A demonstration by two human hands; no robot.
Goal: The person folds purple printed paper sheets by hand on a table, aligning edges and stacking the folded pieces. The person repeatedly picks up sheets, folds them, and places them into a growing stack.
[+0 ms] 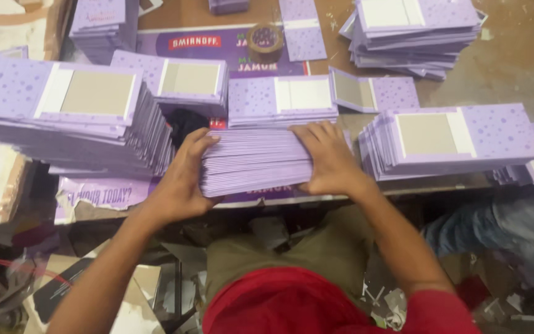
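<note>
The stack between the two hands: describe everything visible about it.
The stack is a thick pile of thin lilac card sheets, seemingly folded flat, edges facing the camera as fine layered lines. It lies flat at the table's near edge, on a purple printed sheet. The left hand grips its left end, fingers curled over the top; the right hand presses on its right end. It looks squared and even.

Red short-sleeved shirt (292, 306), olive trousers (316, 247), perhaps shorts
</note>
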